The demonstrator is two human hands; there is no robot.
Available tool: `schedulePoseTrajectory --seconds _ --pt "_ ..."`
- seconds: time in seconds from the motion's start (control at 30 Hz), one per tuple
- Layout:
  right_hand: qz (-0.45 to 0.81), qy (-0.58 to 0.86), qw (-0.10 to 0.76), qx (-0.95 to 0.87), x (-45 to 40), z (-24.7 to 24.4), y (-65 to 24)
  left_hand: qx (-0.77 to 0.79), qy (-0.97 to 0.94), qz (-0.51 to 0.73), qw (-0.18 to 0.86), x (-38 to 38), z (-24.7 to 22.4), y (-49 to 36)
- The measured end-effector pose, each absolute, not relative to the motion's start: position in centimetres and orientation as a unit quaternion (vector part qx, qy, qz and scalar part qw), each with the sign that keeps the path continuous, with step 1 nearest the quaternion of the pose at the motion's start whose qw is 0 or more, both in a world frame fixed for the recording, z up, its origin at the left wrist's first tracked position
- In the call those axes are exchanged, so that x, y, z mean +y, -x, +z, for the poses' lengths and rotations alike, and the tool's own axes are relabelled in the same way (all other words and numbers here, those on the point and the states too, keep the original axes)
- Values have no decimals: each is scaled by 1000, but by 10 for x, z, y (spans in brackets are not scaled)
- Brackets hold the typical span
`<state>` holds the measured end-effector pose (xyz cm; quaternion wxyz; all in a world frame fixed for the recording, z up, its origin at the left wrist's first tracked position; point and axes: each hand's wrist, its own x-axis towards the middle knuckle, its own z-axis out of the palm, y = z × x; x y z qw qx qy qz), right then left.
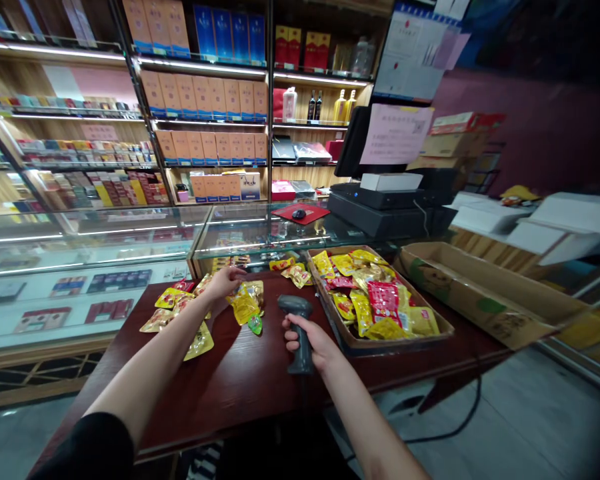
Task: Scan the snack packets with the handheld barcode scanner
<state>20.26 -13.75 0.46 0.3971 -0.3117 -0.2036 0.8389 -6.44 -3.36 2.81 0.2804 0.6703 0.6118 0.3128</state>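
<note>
My right hand [311, 339] is wrapped round the grip of a dark grey barcode scanner [300, 350], held upright over the dark red-brown table [240, 400]. My left hand [225, 283] is stretched over the snack packets, fingers pointing right with a gap at the tips and nothing visible in them. Just below and right of those fingers lie yellow and gold snack packets [245, 307], with a small green packet [255, 325] beside them. A looser group of packets [167, 300], gold, yellow and red, lies left of my left forearm, partly hidden by it.
An open carton [347, 343] full of yellow and red packets stands right of the scanner. Beside it is another cardboard box [460, 293]. Behind are a glass counter [240, 233], a mouse [299, 214] and a monitor [353, 141]. A cable [450, 437] hangs below the table's right side.
</note>
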Motion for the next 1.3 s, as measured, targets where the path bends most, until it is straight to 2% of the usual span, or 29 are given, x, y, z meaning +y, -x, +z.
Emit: schedulePoseTrajectory --seconds 0.2,0.37,0.47,0.73,0.87,1.07,1.2,1.3 --pt "828 319 411 -209 -142 7 -194 604 -673 322 280 -31 12 60" --pt "835 311 397 -218 -142 6 -192 713 -659 171 166 -39 13 69" --pt "835 310 400 -217 -142 6 -190 764 -617 114 151 -46 6 70" --pt "828 313 396 -243 -149 8 -188 712 -562 254 336 -51 -8 73" --pt "802 339 405 -279 -142 11 -185 659 -587 290 372 -58 2 76" --pt "707 406 464 -347 -95 23 -174 535 -643 314 450 -65 15 68" --pt "704 402 443 -382 -76 31 -164 520 -623 320 489 -66 23 57" --pt "711 388 430 -398 -75 31 -157 529 -552 381 520 -67 24 49"
